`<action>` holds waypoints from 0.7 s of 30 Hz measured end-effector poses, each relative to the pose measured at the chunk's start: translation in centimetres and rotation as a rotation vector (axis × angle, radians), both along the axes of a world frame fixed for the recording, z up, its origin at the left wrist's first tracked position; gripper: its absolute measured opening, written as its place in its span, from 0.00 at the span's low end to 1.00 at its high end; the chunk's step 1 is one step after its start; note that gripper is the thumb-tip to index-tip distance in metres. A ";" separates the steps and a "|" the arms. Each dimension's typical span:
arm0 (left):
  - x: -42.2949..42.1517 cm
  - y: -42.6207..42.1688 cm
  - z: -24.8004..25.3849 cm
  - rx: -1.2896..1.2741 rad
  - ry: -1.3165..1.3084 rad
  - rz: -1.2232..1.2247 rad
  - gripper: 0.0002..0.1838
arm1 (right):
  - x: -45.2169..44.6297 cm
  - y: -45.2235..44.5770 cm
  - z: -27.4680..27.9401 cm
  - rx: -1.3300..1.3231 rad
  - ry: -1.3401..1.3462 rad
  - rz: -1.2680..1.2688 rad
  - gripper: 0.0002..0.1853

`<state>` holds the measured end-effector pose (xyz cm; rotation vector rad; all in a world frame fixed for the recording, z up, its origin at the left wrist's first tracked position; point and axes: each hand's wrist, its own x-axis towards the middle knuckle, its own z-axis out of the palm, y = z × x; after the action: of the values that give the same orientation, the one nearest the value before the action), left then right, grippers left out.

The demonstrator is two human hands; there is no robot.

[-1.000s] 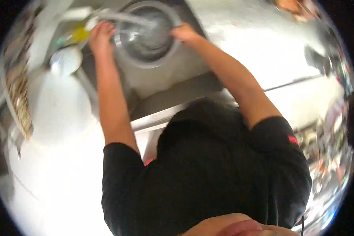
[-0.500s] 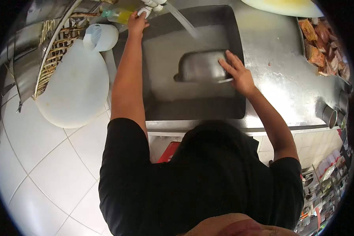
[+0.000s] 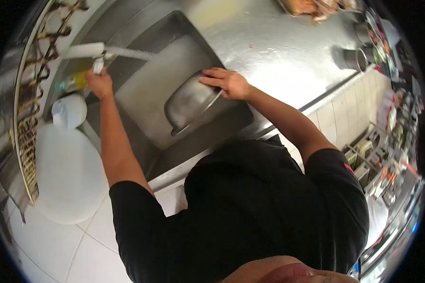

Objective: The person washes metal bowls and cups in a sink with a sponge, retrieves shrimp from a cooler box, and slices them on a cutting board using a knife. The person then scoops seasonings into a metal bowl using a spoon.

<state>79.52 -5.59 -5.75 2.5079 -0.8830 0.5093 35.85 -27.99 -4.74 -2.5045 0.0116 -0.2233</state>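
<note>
My left hand (image 3: 99, 84) is closed around the white tap handle (image 3: 98, 65) at the sink's far left. Water streams from the white spout (image 3: 86, 50) into the dark sink (image 3: 179, 21), where cloudy water stands. Over the basin, a round metal bowl (image 3: 189, 104) is tipped on its side, its outer wall facing up and its inside hidden. My right hand (image 3: 232, 85) grips the bowl by its right edge, fingers spread over the outer wall and the thumb out of sight. The stream falls beyond the bowl, apart from it.
A yellow-liquid bottle (image 3: 75, 82) lies beside the tap. Left of the sink are a small white plastic container (image 3: 73, 112) and a large whitish one (image 3: 68, 174). Pieces of meat (image 3: 311, 7) sit at the back of the steel counter (image 3: 278, 47), with a metal cup (image 3: 356, 60) at its right edge.
My view has turned, so the sink now appears slanted and further left. The bowl looks more steeply tilted, still in my right hand. My left hand stays at the tap and the water keeps running.
</note>
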 end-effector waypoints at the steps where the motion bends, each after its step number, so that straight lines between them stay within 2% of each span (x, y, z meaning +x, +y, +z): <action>1: -0.9 -0.5 0.6 0.036 -0.019 0.009 0.20 | 0.1 0.1 0.0 0.000 0.001 -0.008 0.43; 7: -2.2 -0.6 0.6 0.138 -0.201 0.037 0.22 | 1.0 -0.3 -1.1 0.049 -0.071 -0.030 0.40; 8: -0.6 0.1 -1.1 0.128 -0.266 0.001 0.22 | 1.0 -0.4 -0.9 0.067 -0.065 -0.040 0.40; 10: -2.7 -1.0 0.9 0.203 -0.143 0.086 0.19 | 1.6 -0.5 -1.6 0.052 -0.067 -0.052 0.40; 14: -4.4 -1.0 3.3 0.176 -0.145 0.053 0.19 | 2.0 -0.7 -1.6 0.051 -0.065 -0.048 0.40; 17: -3.1 0.9 2.1 0.235 -0.081 0.063 0.20 | 2.4 -0.9 -1.7 0.063 -0.066 -0.036 0.40; 20: -4.8 2.9 2.4 0.231 -0.126 0.007 0.21 | 2.3 -1.2 -0.6 0.063 -0.054 -0.051 0.38; 21: -6.1 3.4 2.9 0.161 -0.064 0.006 0.21 | 2.4 -1.1 -0.6 0.072 -0.048 -0.059 0.37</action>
<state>73.46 -2.17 -2.82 2.6530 -0.9759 0.5431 38.21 -29.14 -5.33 -2.4280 0.0724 -0.3020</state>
